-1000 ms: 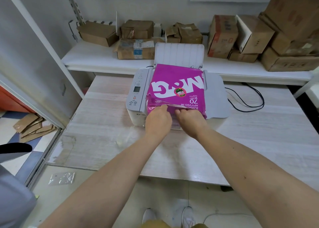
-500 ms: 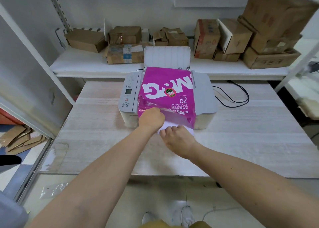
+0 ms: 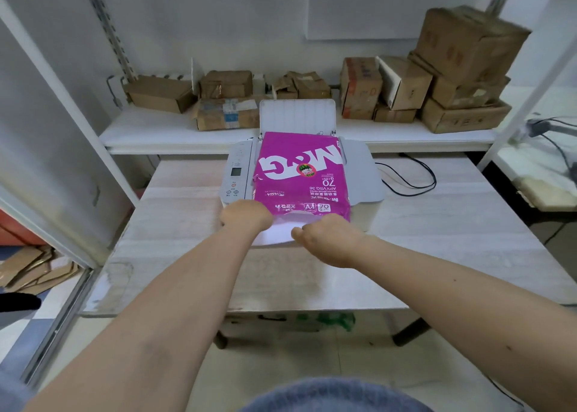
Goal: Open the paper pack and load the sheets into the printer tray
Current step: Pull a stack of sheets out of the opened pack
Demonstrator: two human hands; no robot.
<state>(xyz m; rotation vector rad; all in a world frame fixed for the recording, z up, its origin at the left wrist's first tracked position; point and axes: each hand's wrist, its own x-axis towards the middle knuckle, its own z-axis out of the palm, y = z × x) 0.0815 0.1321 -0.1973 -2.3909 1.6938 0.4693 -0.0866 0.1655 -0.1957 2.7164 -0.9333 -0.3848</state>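
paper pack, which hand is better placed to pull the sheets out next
Probably the right hand: it sits on the white sheets sticking out of the pack. The left hand is at the pack's corner, suited to steadying it.

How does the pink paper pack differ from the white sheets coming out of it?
The paper pack is bright magenta with printed lettering; the sheets are plain white. The pack lies on top of the printer; the sheets stick out of its near end, over the table. Both hands, left and right, are on the sheets.
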